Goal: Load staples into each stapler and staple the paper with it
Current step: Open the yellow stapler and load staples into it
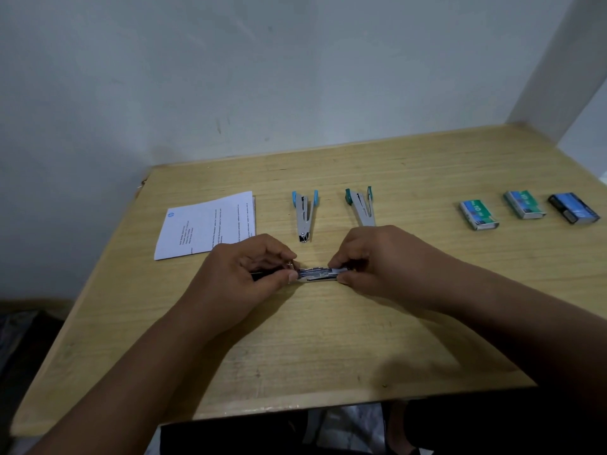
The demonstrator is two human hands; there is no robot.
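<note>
A small metal stapler lies sideways between my hands just above the table's middle. My left hand grips its left end and my right hand pinches its right end; the fingers hide both ends. Behind them lie two more staplers: one with light-blue handles and one with teal handles. A folded printed paper lies at the left. Three staple boxes sit at the right: two green and a blue one.
The wooden table stands against a grey wall, with a white post at the back right corner. Its front edge runs close below my forearms. Dark floor and cloth show beneath and to the left.
</note>
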